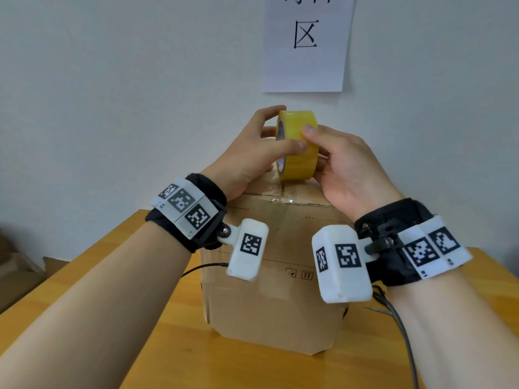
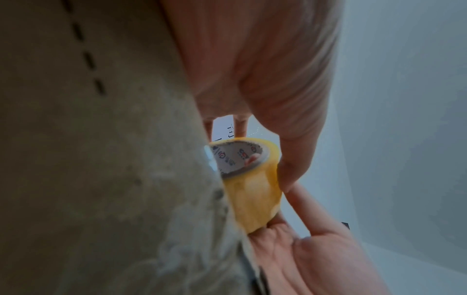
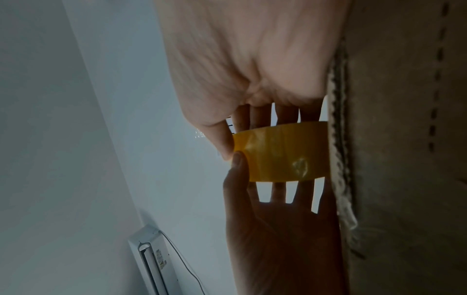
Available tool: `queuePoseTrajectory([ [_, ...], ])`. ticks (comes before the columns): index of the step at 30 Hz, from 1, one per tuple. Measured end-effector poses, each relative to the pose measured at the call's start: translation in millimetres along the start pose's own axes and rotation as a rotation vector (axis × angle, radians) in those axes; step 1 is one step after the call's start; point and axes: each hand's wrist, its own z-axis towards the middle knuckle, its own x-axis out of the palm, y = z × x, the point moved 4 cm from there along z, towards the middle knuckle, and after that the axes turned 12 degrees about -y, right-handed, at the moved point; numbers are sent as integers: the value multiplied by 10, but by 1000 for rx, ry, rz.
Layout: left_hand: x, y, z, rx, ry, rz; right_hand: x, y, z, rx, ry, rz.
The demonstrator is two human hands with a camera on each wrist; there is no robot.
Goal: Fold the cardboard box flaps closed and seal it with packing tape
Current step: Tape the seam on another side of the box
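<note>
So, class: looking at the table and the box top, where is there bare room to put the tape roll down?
Bare wood on the table left of the cardboard box, and in front of it between the forearms. Right of the box, cables cross the wood. The box top is crowded: both the left hand and right hand hold the tape roll there.

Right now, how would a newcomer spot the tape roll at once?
Find the cardboard box on the wooden table. On its top stands the tape roll on edge, held between the left hand and right hand. It is the only yellow, glossy ring.
</note>
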Motion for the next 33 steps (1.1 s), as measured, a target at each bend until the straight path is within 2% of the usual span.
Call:
queuePoseTrajectory([
  [6, -7, -30, -45, 54, -8, -8, 13, 13, -10, 4, -32, 19],
  [10, -25, -34, -51, -33, -42, -38, 11, -9, -8, 8, -12, 10],
  [17, -50, -10, -37, -72, -104, -56, 35, -44, 8, -40, 87, -54],
  [26, -42, -6, -37, -38, -112, -45, 39, -33, 1, -28, 34, -57],
  [33, -48, -3, -40, -80, -137, -60, 42, -37, -1, -70, 91, -123],
])
